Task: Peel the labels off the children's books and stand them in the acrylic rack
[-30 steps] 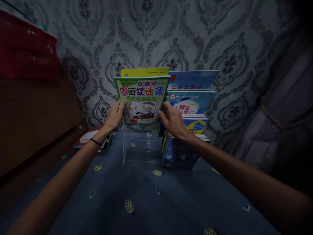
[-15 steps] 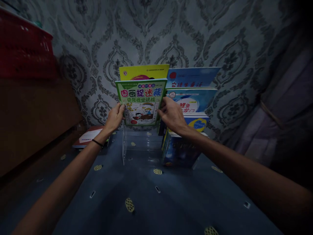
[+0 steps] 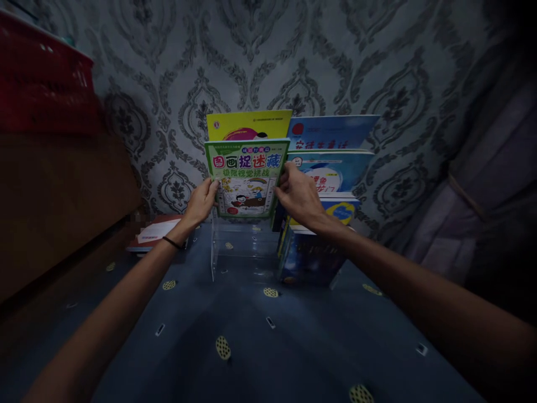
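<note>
A green-bordered picture book (image 3: 247,193) stands upright between my two hands, its cartoon cover facing me. My left hand (image 3: 202,202) grips its left edge, and my right hand (image 3: 300,193) pinches the right edge. Right behind it rises a yellow book (image 3: 247,126). The picture book is at the left half of a clear acrylic rack (image 3: 213,252), whose lower left tiers show through. To the right, the rack bears a blue book (image 3: 335,129), a light-blue book (image 3: 348,168) and dark blue books (image 3: 312,257) in front. Whether the picture book's bottom edge rests on a tier I cannot tell.
A small pile of books (image 3: 155,232) lies on the dark blue patterned cloth (image 3: 247,313) at left. Beyond it are a brown wooden panel (image 3: 62,207) and a red container (image 3: 46,78). Patterned wallpaper (image 3: 251,56) backs the rack; a tied curtain (image 3: 453,207) hangs at right.
The picture book has shifted slightly right and down, with both hands moving along on its edges. The rack and the other books stay about where they were.
</note>
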`<state>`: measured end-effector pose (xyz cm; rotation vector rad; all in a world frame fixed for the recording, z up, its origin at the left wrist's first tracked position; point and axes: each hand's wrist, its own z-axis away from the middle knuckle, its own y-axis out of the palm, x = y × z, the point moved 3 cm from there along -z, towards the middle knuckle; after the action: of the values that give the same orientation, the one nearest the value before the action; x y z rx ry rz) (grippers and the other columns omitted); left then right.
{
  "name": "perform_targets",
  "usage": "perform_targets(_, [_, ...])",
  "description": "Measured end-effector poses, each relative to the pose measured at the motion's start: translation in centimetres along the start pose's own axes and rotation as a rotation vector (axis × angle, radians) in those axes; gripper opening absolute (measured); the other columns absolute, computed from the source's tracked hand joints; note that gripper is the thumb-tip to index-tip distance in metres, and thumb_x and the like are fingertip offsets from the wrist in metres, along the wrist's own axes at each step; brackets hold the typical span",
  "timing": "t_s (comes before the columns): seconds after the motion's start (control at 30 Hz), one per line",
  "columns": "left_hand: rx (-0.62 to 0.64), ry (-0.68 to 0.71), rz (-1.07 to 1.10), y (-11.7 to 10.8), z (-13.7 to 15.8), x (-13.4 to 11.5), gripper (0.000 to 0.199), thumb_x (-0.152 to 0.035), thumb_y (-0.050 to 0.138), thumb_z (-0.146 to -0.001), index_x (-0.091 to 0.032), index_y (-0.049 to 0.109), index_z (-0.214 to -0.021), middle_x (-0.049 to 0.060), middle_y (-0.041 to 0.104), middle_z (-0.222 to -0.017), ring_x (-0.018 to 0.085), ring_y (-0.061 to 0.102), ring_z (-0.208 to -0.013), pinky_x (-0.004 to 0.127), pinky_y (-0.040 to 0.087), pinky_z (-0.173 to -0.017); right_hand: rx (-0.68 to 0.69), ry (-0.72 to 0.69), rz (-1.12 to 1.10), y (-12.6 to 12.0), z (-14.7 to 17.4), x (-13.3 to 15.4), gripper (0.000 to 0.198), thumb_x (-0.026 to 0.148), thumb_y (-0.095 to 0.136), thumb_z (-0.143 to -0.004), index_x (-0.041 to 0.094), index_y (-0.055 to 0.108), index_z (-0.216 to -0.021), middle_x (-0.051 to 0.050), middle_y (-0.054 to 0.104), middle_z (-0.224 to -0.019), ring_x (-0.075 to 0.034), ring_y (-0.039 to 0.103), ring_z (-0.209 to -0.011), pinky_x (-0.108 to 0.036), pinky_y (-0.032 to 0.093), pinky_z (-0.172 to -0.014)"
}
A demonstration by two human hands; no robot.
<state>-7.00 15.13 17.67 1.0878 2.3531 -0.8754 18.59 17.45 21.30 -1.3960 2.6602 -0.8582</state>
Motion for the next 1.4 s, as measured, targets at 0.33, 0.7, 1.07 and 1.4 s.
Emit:
perform_targets(0.33, [-0.022,0.023,-0.194,-1.0,0.5,-0.9,0.011,-0.029,0.055,-0.088,-0.022,0.052,-0.08,0.001,0.058,-0.078,0.019,0.056,-0.077,0.031,0.048,-0.076,-0.068,-0.055,-0.019,-0.7,0.2,0.7,0.057,0.01,0.053,-0.078,0.016,0.048,-0.135,-0.012,0.063,-0.11,-0.028,0.063,-0.095,-0.045,0.057,-0.08])
perform_targets(0.7, [-0.049,0.034,-0.241,-0.6,0.4,-0.4,0.005,-0.02,0.055,-0.085,-0.023,0.051,-0.085,0.001,0.064,-0.082,0.019,0.062,-0.079,0.032,0.048,-0.077,0.015,-0.077,0.022,0.2,1.4,2.0,0.049,0.01,0.041,-0.091,0.016,0.049,-0.139,-0.016,0.058,-0.12,-0.026,0.063,-0.097,-0.045,0.056,-0.084])
perform_targets(1.07, [-0.071,0.02,-0.3,-0.2,0.0,0.1,0.013,-0.016,0.056,-0.084,-0.024,0.048,-0.08,0.0,0.06,-0.078,0.019,0.059,-0.078,0.031,0.044,-0.075,0.604,-0.101,0.469,2.1,3.7,4.7,0.031,0.027,0.04,-0.105,0.016,0.068,-0.111,-0.013,0.07,-0.109,-0.023,0.067,-0.094,-0.032,0.043,-0.077])
perform_targets(1.4, [-0.042,0.0,-0.34,-0.6,0.0,0.6,0.009,-0.016,0.056,-0.087,-0.023,0.053,-0.082,0.001,0.064,-0.08,0.02,0.06,-0.08,0.031,0.045,-0.076,0.697,-0.093,0.472,3.5,4.8,4.6,0.033,0.033,0.042,-0.106,0.014,0.065,-0.118,-0.016,0.069,-0.12,-0.027,0.067,-0.105,-0.033,0.044,-0.081])
